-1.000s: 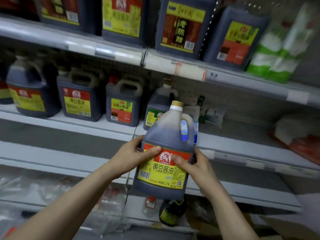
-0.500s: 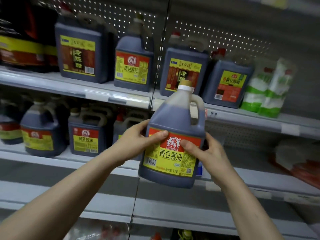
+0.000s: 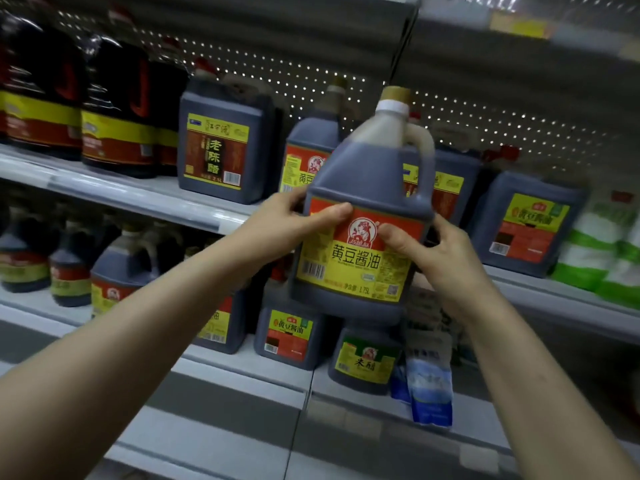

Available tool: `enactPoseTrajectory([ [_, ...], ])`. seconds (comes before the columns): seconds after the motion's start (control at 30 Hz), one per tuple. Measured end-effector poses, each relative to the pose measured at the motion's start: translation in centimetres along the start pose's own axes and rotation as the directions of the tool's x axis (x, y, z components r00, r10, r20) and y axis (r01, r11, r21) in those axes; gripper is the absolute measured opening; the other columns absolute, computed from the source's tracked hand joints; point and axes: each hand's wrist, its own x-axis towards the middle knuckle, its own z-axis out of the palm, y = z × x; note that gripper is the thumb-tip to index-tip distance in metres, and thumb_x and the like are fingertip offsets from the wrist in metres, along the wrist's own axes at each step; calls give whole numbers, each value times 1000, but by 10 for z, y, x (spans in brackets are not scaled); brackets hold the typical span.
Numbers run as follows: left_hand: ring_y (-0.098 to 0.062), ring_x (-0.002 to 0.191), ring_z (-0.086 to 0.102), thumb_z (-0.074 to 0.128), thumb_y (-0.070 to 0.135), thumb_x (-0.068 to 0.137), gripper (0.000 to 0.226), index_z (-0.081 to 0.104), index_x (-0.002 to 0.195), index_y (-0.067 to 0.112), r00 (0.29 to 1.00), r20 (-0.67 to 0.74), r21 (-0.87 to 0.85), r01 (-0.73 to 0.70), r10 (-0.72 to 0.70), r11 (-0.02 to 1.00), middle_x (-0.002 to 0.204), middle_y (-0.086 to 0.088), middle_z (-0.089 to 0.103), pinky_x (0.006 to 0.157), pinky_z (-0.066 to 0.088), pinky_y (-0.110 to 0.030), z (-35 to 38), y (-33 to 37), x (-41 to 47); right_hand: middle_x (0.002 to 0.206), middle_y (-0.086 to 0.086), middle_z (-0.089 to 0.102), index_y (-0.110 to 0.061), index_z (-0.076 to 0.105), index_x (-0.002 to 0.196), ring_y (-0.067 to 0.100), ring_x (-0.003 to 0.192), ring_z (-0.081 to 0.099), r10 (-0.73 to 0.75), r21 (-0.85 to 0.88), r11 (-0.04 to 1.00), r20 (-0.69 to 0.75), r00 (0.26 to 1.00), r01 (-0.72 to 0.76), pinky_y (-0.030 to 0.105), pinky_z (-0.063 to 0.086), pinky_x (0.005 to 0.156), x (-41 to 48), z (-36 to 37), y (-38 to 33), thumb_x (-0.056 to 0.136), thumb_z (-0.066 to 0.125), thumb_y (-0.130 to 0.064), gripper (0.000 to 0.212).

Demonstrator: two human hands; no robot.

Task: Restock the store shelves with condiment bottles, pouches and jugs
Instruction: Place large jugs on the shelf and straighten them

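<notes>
grip: left hand [image 3: 287, 220] and right hand [image 3: 436, 258] both clasp the soy sauce jug [image 3: 363, 181] by its sides, thumbs on the label | jug: upright in the air before the upper shelf [image 3: 138, 195], in front of a matching jug [image 3: 298, 171] | advice: hold it level, lift the base over the shelf lip, set it down label outward

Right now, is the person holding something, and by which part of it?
Both hands hold the soy sauce jug by its body, not its handle: the left hand grips the left side, the right hand the right side, thumbs on the label.
</notes>
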Motion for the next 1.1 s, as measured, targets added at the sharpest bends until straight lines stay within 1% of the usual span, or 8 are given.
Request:
enactPoseTrajectory([
  [0.1, -6, 93, 73, 73, 58, 71, 51, 62, 115, 35, 999, -21, 32, -37, 38, 999, 104, 12, 75, 69, 56, -15, -21, 7, 13, 113, -9, 75, -32, 66, 119, 14, 106, 72, -29, 21, 999, 14, 999, 29, 42, 57, 92, 25, 14, -7, 50, 88, -71, 82],
  [0.23, -5, 90, 73, 72, 55, 69, 51, 62, 113, 32, 997, -18, 33, -68, 69, 997, 100, 13, 76, 66, 54, -13, -50, 16, 41, 107, -11, 76, -28, 68, 113, 9, 99, 73, -59, 27, 998, -21, 998, 60, 23, 59, 76, 57, 34, -19, 49, 87, -71, 80],
  [0.47, -4, 88, 73, 74, 52, 72, 46, 64, 110, 30, 993, 2, 7, -121, 121, 993, 97, 14, 76, 64, 54, -13, -90, 11, 90, 110, -8, 76, -27, 66, 118, 11, 102, 72, -45, 2, 999, -49, 998, 46, 38, 57, 91, 105, 58, -26, 57, 86, -62, 74],
  [0.6, -5, 90, 73, 75, 59, 69, 51, 65, 110, 30, 992, 18, 5, -122, 122, 992, 99, 14, 76, 65, 54, -13, -102, -5, 112, 112, -6, 76, -27, 66, 117, 12, 104, 72, -24, -11, 1000, -58, 998, 23, 37, 57, 92, 122, 65, -21, 53, 86, -64, 76],
  [0.77, -8, 92, 73, 78, 64, 67, 55, 67, 109, 30, 994, 51, 6, -97, 97, 995, 102, 11, 76, 68, 56, -16, -108, -29, 132, 107, -12, 76, -26, 67, 116, 3, 98, 72, 17, -57, 998, -70, 997, -21, 20, 55, 79, 131, 74, -9, 60, 83, -58, 67],
  [0.87, -10, 92, 73, 80, 63, 67, 55, 68, 108, 28, 993, 66, -24, -92, 93, 996, 101, 9, 76, 68, 57, -17, -109, -34, 140, 107, -12, 76, -28, 67, 112, 3, 98, 72, 27, -63, 998, -87, 996, -32, 20, 54, 80, 136, 75, -6, 61, 83, -57, 61],
  [0.97, -10, 92, 73, 78, 57, 68, 52, 69, 108, 26, 992, 74, -37, -97, 100, 995, 101, 8, 77, 69, 56, -17, -109, -37, 145, 110, -10, 76, -27, 66, 116, 3, 99, 71, 37, -71, 996, -89, 995, -44, 18, 52, 79, 139, 75, -4, 58, 82, -60, 69],
  [1.1, -8, 90, 74, 76, 58, 65, 53, 68, 106, 26, 991, 87, -34, -95, 98, 995, 98, 10, 77, 66, 55, -15, -109, -40, 151, 108, -12, 76, -27, 66, 117, -2, 95, 71, 59, -72, 995, -92, 994, -65, 7, 51, 66, 144, 76, 1, 61, 81, -58, 66],
])
